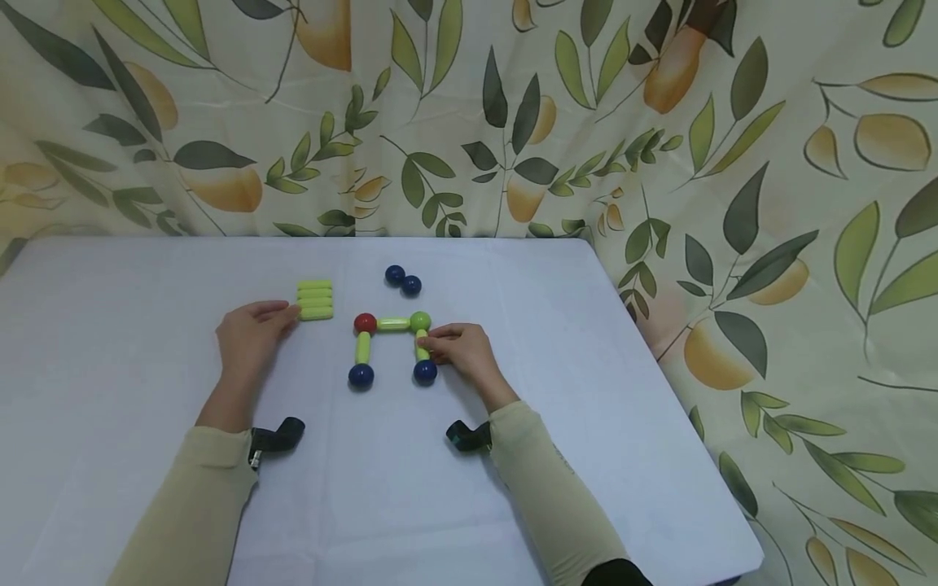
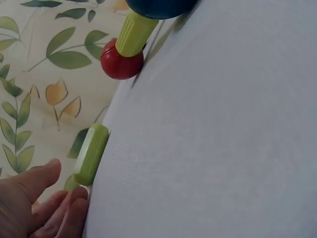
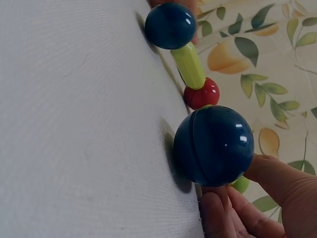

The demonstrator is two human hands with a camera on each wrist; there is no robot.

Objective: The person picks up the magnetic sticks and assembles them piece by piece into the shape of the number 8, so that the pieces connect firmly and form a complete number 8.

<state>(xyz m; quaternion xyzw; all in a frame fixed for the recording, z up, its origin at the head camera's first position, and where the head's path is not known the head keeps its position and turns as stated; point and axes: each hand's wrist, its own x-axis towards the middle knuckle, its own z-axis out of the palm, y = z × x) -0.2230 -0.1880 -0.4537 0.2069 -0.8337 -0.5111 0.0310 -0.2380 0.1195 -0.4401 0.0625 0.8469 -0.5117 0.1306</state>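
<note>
Several short green rods (image 1: 315, 300) lie stacked side by side at the left. My left hand (image 1: 252, 338) is at their near left end; in the left wrist view its thumb and fingers are apart just short of a rod (image 2: 91, 154). In the middle stands a three-sided figure: a red ball (image 1: 365, 323) and a green ball (image 1: 420, 321) joined by a green rod (image 1: 393, 324), with a rod from each down to a blue ball (image 1: 361, 376). My right hand (image 1: 463, 352) pinches the right-hand rod (image 1: 421, 345), above the other blue ball (image 3: 214, 146).
Two loose blue balls (image 1: 403, 281) sit close together behind the figure. A white cloth covers the table (image 1: 381, 488), whose right edge slants toward me. A leaf-patterned curtain (image 1: 454, 122) hangs behind. Dark wrist cameras (image 1: 278, 437) stick out at both sleeves.
</note>
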